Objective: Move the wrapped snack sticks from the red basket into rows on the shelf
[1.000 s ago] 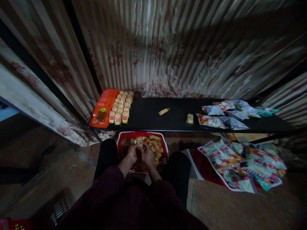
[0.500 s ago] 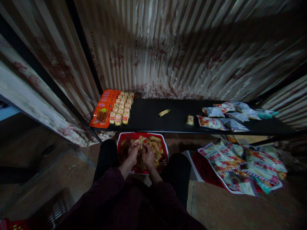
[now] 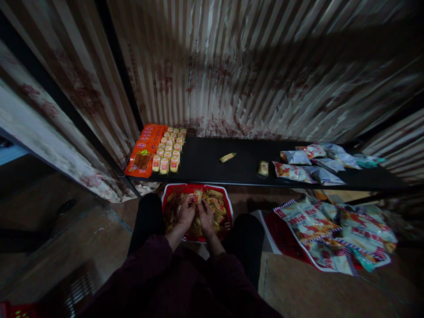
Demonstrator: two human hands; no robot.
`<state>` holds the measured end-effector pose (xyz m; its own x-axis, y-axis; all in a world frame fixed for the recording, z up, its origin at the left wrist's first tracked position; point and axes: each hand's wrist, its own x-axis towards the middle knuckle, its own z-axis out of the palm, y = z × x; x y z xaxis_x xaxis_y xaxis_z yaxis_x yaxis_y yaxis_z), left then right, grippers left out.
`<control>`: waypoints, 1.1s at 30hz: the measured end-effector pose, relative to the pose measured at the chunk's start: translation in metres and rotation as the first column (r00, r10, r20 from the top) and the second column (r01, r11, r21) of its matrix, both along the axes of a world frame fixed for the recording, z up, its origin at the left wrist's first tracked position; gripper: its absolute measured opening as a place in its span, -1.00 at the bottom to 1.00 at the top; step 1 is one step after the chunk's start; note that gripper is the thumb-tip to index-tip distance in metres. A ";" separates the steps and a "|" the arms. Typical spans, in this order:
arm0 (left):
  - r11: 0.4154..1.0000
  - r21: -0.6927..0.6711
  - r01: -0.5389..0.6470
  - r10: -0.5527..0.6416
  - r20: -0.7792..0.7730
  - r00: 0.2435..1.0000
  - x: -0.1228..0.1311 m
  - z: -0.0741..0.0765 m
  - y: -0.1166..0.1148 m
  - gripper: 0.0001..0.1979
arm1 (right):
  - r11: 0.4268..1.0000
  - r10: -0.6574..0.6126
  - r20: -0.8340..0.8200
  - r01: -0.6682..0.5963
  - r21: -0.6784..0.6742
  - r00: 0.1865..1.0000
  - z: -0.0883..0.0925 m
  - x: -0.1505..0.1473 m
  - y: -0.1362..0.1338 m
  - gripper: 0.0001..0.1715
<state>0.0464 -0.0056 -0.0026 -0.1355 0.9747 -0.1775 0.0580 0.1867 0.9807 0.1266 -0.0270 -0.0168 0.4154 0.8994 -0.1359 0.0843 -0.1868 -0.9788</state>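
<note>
Over a red basket with a white rim, my left hand and my right hand hold one small wrapped snack between their fingertips. Its wrapper is yellowish with a red patch on the side facing me. Both hands are closed on it, one from each side. Beneath them the basket is filled with many similar wrapped snacks. On the black shelf just beyond, rows of small yellow wrapped snacks stand beside orange packets.
A single wrapped snack lies mid-shelf, and another sits farther right. Several white-and-red bags are heaped at the shelf's right end. Larger bags fill a second basket on the floor. A striped curtain hangs behind the shelf.
The snack in my hands has turned, so its red-marked face now shows. Both hands have shifted slightly, with the fingers rearranged around it. The things on the shelf stay where they were.
</note>
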 end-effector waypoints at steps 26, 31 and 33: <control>0.956 0.293 0.031 0.035 -0.219 0.975 -0.004 0.051 0.036 -0.70 | 0.994 -0.036 0.125 0.023 0.103 0.991 0.056 0.002 0.048 -0.41; 0.945 0.324 0.038 0.044 -0.241 0.970 -0.005 0.055 0.056 -0.70 | 0.995 -0.027 0.165 0.011 0.100 0.986 0.065 0.002 0.067 -0.42; 0.943 0.330 0.049 0.039 -0.256 0.966 -0.006 0.056 0.062 -0.69 | 0.994 -0.014 0.169 -0.004 0.107 0.985 0.065 0.001 0.074 -0.44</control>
<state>0.0400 0.0566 0.0538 -0.1282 0.9725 0.1945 0.3142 -0.1462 0.9380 0.1275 0.0474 0.0483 0.4291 0.9027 0.0331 0.2500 -0.0835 -0.9646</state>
